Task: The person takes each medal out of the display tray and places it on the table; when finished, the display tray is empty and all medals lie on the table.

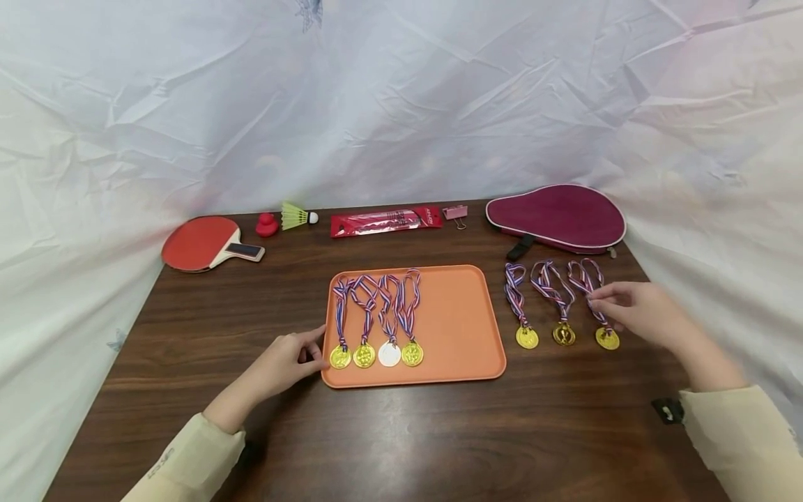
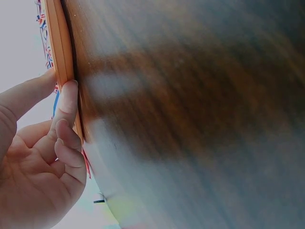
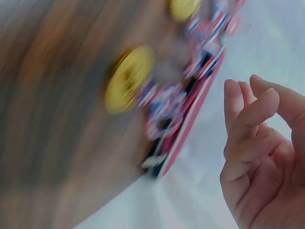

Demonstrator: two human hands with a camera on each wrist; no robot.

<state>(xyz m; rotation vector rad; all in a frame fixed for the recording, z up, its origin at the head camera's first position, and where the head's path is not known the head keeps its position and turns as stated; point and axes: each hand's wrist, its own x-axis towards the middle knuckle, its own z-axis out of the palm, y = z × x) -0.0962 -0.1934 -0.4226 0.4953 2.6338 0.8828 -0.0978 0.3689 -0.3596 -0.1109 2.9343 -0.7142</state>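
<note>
At the left rim of the orange tray (image 1: 458,321), my left hand (image 1: 287,359) pinches the edge; the left wrist view shows thumb and a finger on either side of the tray edge (image 2: 61,43). Inside the tray lie three gold-coloured medals and one silver medal (image 1: 389,354), their striped ribbons stretched away from me. My right hand (image 1: 640,314) hovers by the ribbon of the rightmost gold medal (image 1: 607,339). Nothing shows between its loosely bent fingers in the right wrist view, where that medal (image 3: 128,80) looks blurred. Two more gold medals, one (image 1: 527,337) nearest the tray and another (image 1: 563,334), lie alongside.
Along the back of the dark wooden table (image 1: 401,439) lie a red table tennis bat (image 1: 197,242), a red rubber duck (image 1: 266,224), a shuttlecock (image 1: 296,217), a red packet (image 1: 385,221), a pink binder clip (image 1: 456,214) and a maroon bat case (image 1: 558,216). Pale cloth (image 1: 401,104) hangs behind.
</note>
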